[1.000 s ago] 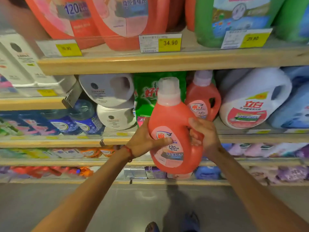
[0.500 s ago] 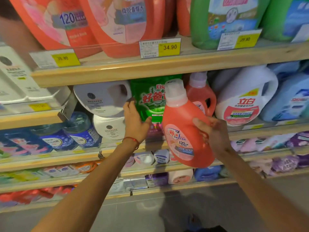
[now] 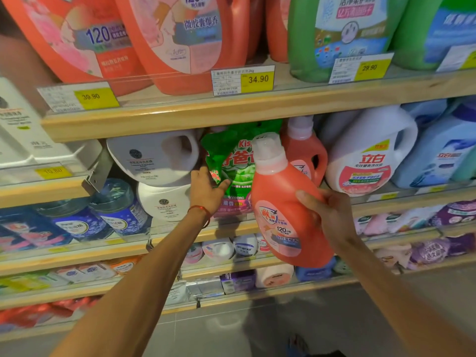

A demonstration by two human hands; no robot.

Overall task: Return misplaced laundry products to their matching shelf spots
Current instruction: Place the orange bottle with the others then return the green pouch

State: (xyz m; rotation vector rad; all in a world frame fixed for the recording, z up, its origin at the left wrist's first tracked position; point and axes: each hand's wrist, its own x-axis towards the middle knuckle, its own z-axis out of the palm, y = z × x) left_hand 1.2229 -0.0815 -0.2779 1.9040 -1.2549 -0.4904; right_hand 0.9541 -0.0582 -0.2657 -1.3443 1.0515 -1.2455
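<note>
Task looks mid-way, as far as this view shows: the small coral-red plastic detergent bottle with a pale pink cap [image 3: 286,202] is off the shelf & in the air, not yet set down. A 2nd coral-red bottle of the same kind [image 3: 305,150] stands on the middle wooden shelf [image 3: 180,233], just behind & right of the held one's cap, so that's prob. the matching spot. Left to do, by my read: clear room, slide the bottle in beside its twin, let go.

Right hand [image 3: 327,215] grips the held bottle from its right side, fingers [image 3: 307,198] wrapped over the shoulder, thumb side hidden behind the body. Bottle is tilted, cap leaning up-left toward the shelf, base hanging below & left of the wrist.

Left hand [image 3: 206,189] isn't holding the bottle. Its fingers are spread & loosely open, tips on or right at the lower left edge of the green soft plastic detergent pouch [image 3: 231,161], thumb pointing right across the pouch front. Can't tell if it's pinching the pouch or just pressing it. The pouch sits between those fingers & the held bottle, w/ the white handled plastic jug [image 3: 154,155] just left of the fingertips.

Pouch looks like the thing blocking the slot; likely gets shifted 1st.
</note>
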